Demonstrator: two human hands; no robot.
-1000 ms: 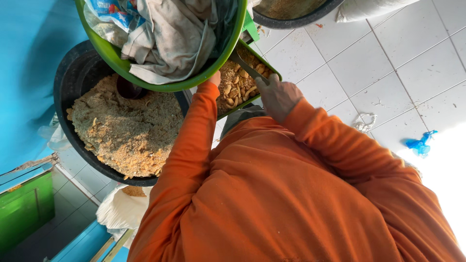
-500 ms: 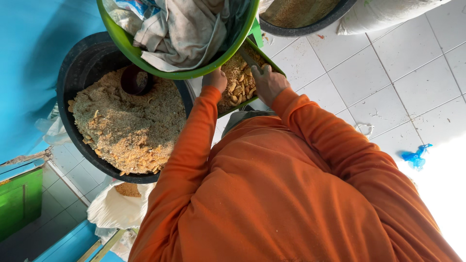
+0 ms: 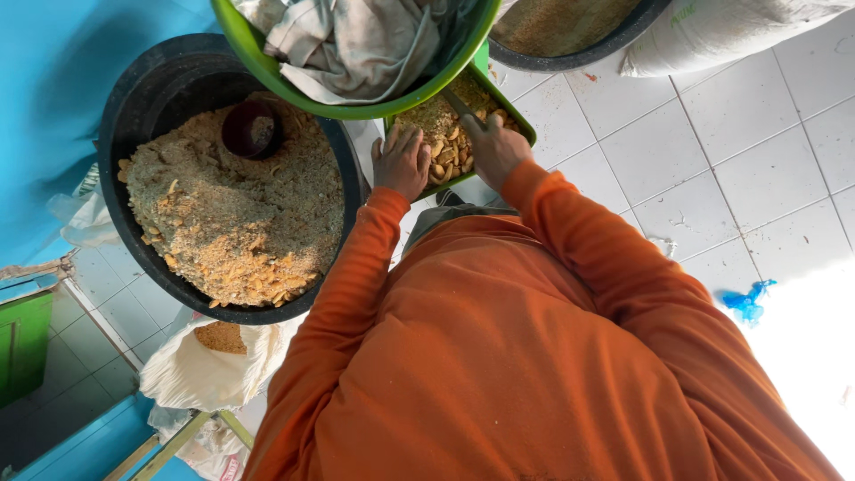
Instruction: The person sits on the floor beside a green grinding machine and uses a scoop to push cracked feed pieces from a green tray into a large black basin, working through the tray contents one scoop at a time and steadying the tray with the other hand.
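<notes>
Person in orange long sleeves bends over a green rectangular tray (image 3: 521,125) of tan, chip-like pieces on a white tiled floor (image 3: 712,160); tray's long axis runs away from the person, toward the top of the view, far end hidden under a green basin (image 3: 356,109); tray sits between a black tub (image 3: 134,107) and a dark round pan (image 3: 579,55); left hand (image 3: 403,163) lies flat, fingers spread and open, on the tray's near left edge, touching the pieces; right hand (image 3: 495,147) is curled closed around a thin dark tool (image 3: 461,105); tool slants up and to the left from the fist, its tip lost under the basin rim, kind of tool not clear; green basin holds crumpled grey-white cloth (image 3: 356,44); black tub is heaped with coarse tan crumbs, a small dark scoop (image 3: 252,129) sunk near its top; white sack (image 3: 214,365) lies below the tub; another pale sack (image 3: 721,31) sits at top right; blue scrap (image 3: 746,301) lies on tiles at right.
</notes>
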